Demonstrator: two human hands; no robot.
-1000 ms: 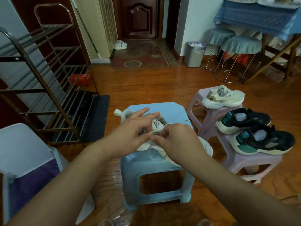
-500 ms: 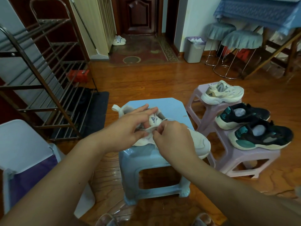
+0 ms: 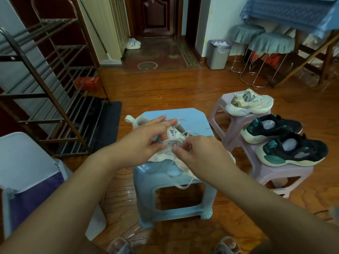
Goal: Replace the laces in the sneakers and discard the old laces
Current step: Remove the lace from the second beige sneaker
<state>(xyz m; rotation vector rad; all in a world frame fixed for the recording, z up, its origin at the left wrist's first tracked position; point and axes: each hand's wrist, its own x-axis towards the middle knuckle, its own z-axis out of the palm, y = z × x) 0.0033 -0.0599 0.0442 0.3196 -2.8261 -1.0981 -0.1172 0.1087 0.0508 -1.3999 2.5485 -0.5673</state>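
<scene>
white lace [image 3: 178,143] between right fingers [image 3: 177,150]

Wood floor [image 3: 165,92]; metal rack [image 3: 45,92] left; dark door [image 3: 156,15] beyond.

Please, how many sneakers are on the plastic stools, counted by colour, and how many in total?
Cream-white sneakers: 2, one on the blue stool under both hands, one on the far lilac stool
Black and teal sneakers: 2, on the lilac stools
Total: 4
</scene>
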